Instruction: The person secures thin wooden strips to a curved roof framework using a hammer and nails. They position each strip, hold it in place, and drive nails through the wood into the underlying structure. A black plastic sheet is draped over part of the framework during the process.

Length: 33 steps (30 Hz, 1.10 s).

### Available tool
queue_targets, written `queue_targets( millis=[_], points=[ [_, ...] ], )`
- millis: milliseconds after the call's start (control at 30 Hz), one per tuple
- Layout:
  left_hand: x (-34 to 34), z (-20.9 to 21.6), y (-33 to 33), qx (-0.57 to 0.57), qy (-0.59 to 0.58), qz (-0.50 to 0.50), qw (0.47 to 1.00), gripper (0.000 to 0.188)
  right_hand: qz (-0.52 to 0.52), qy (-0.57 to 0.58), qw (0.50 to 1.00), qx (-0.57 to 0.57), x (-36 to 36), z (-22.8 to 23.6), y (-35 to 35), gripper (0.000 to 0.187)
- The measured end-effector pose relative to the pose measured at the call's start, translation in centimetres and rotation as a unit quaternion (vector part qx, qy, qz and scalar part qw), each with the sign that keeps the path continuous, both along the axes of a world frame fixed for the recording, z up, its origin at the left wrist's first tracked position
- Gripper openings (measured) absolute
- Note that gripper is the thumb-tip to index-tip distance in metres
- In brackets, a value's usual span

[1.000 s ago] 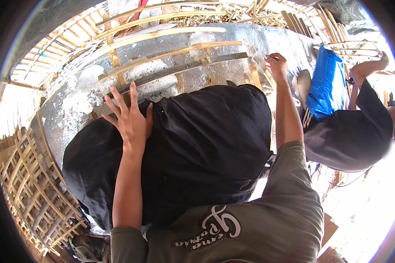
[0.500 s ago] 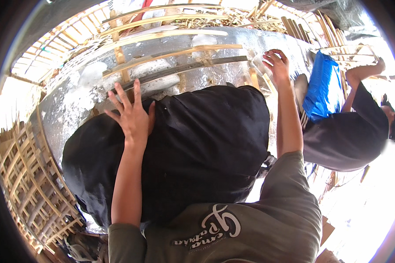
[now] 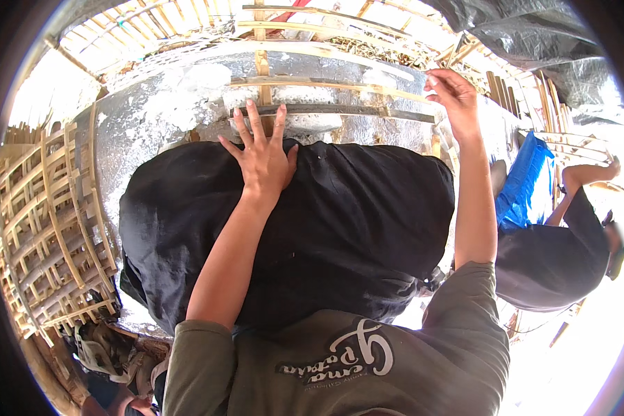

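1. Far left, a woven bamboo panel (image 3: 55, 229) beside the grey sheet (image 3: 135, 132), well apart from both hands
2. Left hand (image 3: 263, 163) palm down, fingers spread wide, gripping nothing; fingertips at the dark slat (image 3: 347, 109), palm over the black cloth (image 3: 367, 208) on the lap, a pose that probably steadies the work
3. An upright strip (image 3: 262, 64) crosses the slats near their left ends, likely to keep them spaced
4. Dark slat lies just beyond the lap, light slat (image 3: 340, 84) next out, both running left to right, presumably so either hand reaches them
5. Right hand (image 3: 453, 91) near the slats' right ends, fingers curled close to the thumb; cannot tell whether it pinches anything
6. Far right, a blue bag (image 3: 527, 184) beside a co-worker (image 3: 551, 267) in dark clothes
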<state>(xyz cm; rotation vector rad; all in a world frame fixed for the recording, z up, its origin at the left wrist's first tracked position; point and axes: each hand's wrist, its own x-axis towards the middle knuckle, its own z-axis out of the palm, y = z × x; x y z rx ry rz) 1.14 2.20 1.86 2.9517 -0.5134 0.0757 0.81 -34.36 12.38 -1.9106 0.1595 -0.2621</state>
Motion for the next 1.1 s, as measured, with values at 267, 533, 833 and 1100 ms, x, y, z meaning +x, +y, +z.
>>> queue_targets(
  millis=[267,533,833,1100],
  points=[
    [0.0,0.0,-0.1,-0.013,0.011,0.006,1.000,0.088,0.165,0.148,0.918,-0.328,2.5,-3.8,5.5,0.009],
    [0.0,0.5,-0.1,-0.010,0.037,0.012,0.999,0.088,0.238,0.221,0.876,-0.358,2.5,-7.0,4.6,0.014],
    [0.0,0.5,0.0,-0.001,0.040,0.014,0.999,0.089,0.224,0.226,0.879,-0.354,2.0,-6.3,5.3,0.013],
    [0.0,0.4,0.1,-0.006,0.034,0.017,0.999,0.088,0.222,0.260,0.870,-0.355,2.0,-5.4,6.2,0.010]
  ],
)
